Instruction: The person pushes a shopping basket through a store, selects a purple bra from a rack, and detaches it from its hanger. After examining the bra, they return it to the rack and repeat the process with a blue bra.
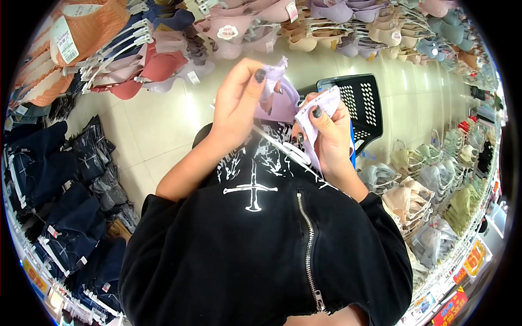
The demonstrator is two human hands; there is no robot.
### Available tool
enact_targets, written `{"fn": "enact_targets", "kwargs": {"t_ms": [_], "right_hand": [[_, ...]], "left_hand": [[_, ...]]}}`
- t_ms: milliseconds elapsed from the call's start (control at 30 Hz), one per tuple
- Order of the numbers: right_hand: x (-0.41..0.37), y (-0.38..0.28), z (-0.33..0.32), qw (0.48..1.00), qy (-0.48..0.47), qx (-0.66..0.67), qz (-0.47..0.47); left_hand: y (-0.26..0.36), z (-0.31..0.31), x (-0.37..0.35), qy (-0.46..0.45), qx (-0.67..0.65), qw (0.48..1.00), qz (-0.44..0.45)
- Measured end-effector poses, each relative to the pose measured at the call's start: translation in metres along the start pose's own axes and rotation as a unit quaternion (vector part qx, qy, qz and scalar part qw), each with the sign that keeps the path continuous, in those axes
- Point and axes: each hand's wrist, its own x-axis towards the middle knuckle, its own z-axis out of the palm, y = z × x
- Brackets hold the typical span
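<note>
A lilac bra [284, 104] is held up in front of my chest, one end in each hand. My left hand [237, 100] pinches one end of its band between thumb and fingers, raised a little higher. The other end of the band is gripped by my right hand [333, 130], its thumb pressed on the pale edge. Below the bra, a white plastic hanger [291, 150] slants across the front of my black printed top [217, 244]. Part of the bra's cup is hidden behind my fingers.
A black shopping basket [365, 106] stands just beyond my right hand. Racks of hanging bras [234, 32] line the far side. Dark garments [49, 174] hang at the left, and pale bras in plastic covers [429, 201] at the right. Between them lies a tiled floor [163, 122].
</note>
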Motion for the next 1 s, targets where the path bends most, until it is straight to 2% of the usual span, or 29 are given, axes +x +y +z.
{"fn": "enact_targets", "kwargs": {"t_ms": [100, 200, 233, 333, 400, 467, 533, 667, 800, 900, 1000], "right_hand": [[-0.001, 0.003, 0.005, 0.997, -0.002, -0.066, -0.039], [0.000, 0.000, 0.004, 0.998, -0.058, 0.021, -0.028], [0.001, 0.000, 0.008, 0.998, -0.033, 0.026, -0.036], [0.002, -0.001, 0.004, 0.998, -0.060, 0.031, 0.003], [-0.002, 0.001, 0.009, 0.999, -0.031, 0.007, -0.010], [-0.004, 0.004, 0.010, 0.996, -0.016, -0.075, -0.036], [-0.005, 0.001, 0.011, 0.998, 0.017, -0.054, -0.039], [-0.005, -0.001, 0.003, 0.993, 0.027, -0.083, -0.085], [-0.007, -0.008, 0.006, 0.996, 0.048, -0.051, -0.053], [-0.008, -0.001, 0.006, 0.987, 0.068, -0.094, -0.110], [-0.006, 0.001, 0.005, 0.989, 0.063, -0.085, -0.105]], "left_hand": [[0.000, 0.001, -0.002, -0.025, -0.002, 1.000, -0.001], [-0.004, 0.004, -0.007, -0.027, 0.069, 0.997, 0.034], [-0.004, 0.001, -0.008, -0.042, 0.059, 0.997, 0.022], [0.000, 0.001, -0.009, -0.018, 0.080, 0.996, 0.036], [0.000, 0.001, -0.008, -0.025, 0.047, 0.998, 0.037], [-0.004, 0.002, -0.007, -0.037, 0.046, 0.997, 0.047], [-0.009, 0.003, -0.005, -0.050, 0.074, 0.994, 0.066], [-0.006, 0.004, -0.003, -0.101, 0.047, 0.993, 0.029], [-0.004, 0.007, -0.001, -0.117, 0.033, 0.993, 0.008], [-0.007, 0.001, -0.004, -0.161, 0.057, 0.985, 0.011], [-0.001, 0.001, -0.008, -0.137, 0.046, 0.989, 0.025]]}}
